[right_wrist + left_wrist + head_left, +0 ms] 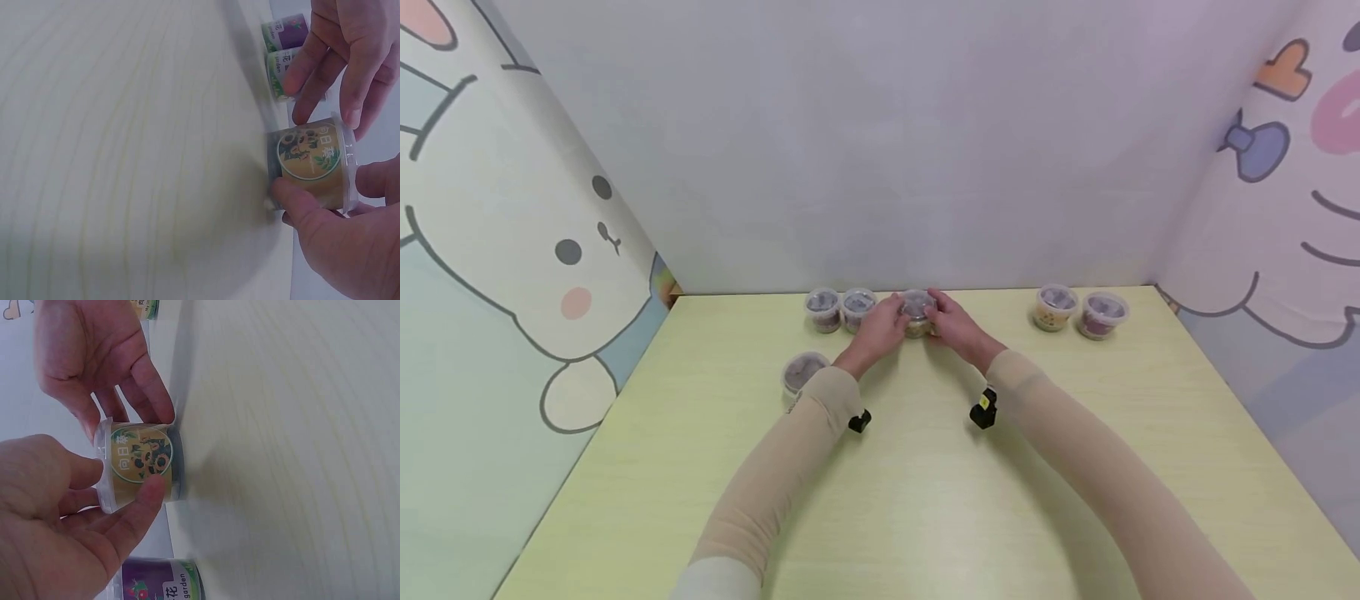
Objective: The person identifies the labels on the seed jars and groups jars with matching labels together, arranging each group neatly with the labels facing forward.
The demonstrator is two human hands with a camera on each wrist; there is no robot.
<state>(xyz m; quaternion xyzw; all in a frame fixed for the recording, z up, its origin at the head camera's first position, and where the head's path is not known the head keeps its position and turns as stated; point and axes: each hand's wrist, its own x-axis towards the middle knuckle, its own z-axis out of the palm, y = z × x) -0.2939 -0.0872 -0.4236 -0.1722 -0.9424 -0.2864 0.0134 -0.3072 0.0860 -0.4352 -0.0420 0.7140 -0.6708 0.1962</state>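
Between my two hands, at the table's far edge, stands a small clear-lidded plastic cup (917,306). Its orange-brown label with a round plant picture faces out in the left wrist view, where the cup (142,453) appears sideways. My left hand (878,327) grips it from the left, thumb by the lid and fingers along the side. From the right, my right hand (958,327) holds the same cup, a finger low on its wall and the thumb at the lid in the right wrist view. Close beside my left hand is another lidded cup (858,307).
A purple-labelled cup (823,311) stands farther left in the back row. Another lidded cup (806,370) sits nearer, partly behind my left sleeve. At the back right are an orange-labelled cup (1055,310) and a purple one (1102,317). A pale wall (887,167) rises behind the table (917,500).
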